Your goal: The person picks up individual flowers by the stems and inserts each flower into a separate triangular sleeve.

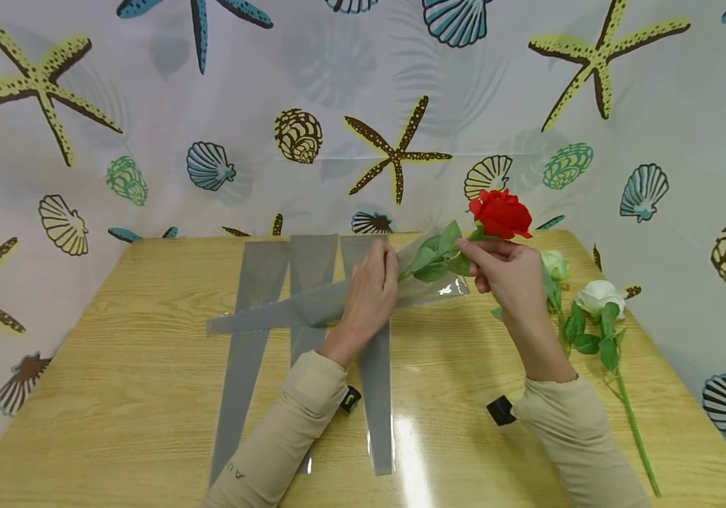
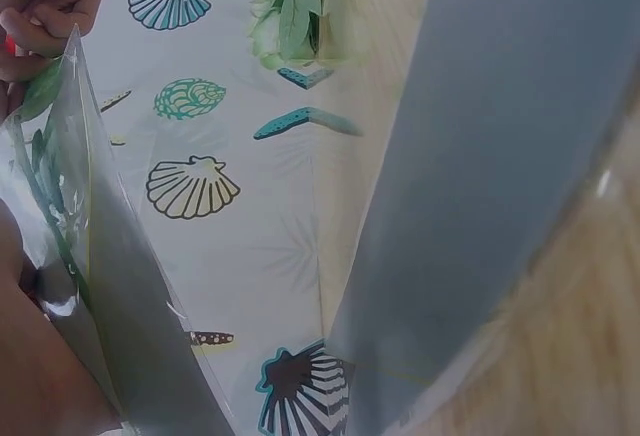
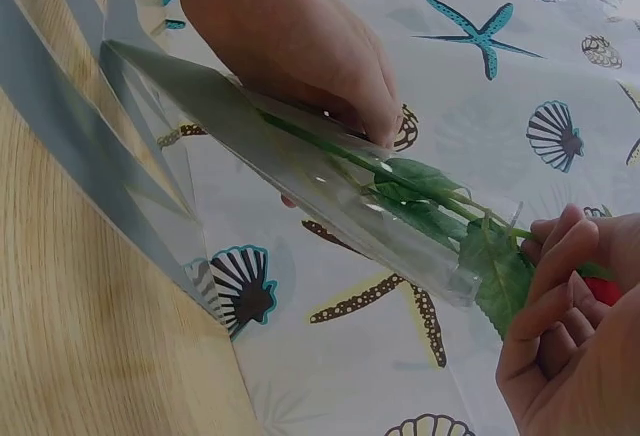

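Observation:
My right hand (image 1: pixel 510 271) pinches a red artificial rose (image 1: pixel 502 214) by its stem just below the bloom. The leafy stem (image 3: pixel 350 156) runs down inside a tapered clear-and-grey flower sleeve (image 1: pixel 280 314), and some leaves (image 1: pixel 435 254) stand out at its wide mouth. My left hand (image 1: pixel 372 286) grips that sleeve near the mouth, fingers curled round its edge. Sleeve and rose are held slanted above the table, bloom to the upper right. In the left wrist view the sleeve (image 2: pixel 130 286) shows the stem through its clear side.
Several more flat grey sleeves (image 1: pixel 248 367) lie on the wooden table (image 1: pixel 128 367) beneath my left arm. Two white roses, one farther back (image 1: pixel 554 264) and one nearer (image 1: pixel 600 298), lie at the right side. A patterned shell-and-starfish cloth (image 1: pixel 242 106) hangs behind the table.

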{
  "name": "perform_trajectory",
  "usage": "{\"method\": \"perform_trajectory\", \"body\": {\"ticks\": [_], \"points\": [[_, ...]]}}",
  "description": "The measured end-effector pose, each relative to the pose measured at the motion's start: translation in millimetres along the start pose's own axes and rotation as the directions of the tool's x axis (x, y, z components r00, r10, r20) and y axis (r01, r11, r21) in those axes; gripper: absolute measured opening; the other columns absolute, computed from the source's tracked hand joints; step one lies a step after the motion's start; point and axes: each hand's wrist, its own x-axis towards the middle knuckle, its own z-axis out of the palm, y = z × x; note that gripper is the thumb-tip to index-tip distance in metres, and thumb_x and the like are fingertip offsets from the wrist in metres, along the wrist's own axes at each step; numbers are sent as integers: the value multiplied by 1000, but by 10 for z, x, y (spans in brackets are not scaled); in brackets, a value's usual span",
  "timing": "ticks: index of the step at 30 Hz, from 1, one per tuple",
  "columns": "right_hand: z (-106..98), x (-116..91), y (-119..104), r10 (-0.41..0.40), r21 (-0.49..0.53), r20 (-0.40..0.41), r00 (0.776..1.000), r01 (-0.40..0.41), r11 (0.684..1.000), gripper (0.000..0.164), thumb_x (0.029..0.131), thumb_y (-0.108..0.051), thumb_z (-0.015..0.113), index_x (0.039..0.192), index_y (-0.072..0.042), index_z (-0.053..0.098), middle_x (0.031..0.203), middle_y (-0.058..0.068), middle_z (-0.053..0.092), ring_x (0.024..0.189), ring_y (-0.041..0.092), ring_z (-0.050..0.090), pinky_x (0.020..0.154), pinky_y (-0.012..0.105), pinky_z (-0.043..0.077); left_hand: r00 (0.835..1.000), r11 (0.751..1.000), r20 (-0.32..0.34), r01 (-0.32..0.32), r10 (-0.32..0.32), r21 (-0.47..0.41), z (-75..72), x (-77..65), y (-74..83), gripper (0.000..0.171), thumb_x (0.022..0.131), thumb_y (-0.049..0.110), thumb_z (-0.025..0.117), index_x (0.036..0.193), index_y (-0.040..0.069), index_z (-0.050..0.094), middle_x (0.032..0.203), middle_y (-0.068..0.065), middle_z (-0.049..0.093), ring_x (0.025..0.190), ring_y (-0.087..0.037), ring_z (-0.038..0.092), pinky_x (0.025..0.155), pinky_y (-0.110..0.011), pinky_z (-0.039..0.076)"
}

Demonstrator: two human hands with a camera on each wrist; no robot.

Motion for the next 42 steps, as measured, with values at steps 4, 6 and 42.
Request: {"method": "perform_trajectory", "body": {"ticks": [4,6,42], "points": [[-7,14,5,14,-3,22,1000,-14,1000,24,92,-30,84,88,-8,77,57,-7,61,43,7,46,48,18,42,1000,1000,3,-8,8,-12,-5,9,-4,30,117,25,31,102,8,52,82,-7,51,68,-21,45,68,-36,39],[-9,22,8,23,1,36,999,-23,1000,23,92,-30,84,88,-9,76,57,-7,61,43,6,45,49,18,42,1000,1000,1,-14,14,-17,-8,15,-5,30,116,25,31,102,8,52,82,-7,51,68,-21,46,69,-36,39],[-145,186,141,199,275,265,944,-272,922,21,99,-22,76,83,-16,63,66,-4,57,47,9,34,51,18,35,999,1000,-38,-14,14,-5,-121,28,126,30,117,27,35,105,9,56,80,-5,55,66,-20,48,78,-40,41]]}}
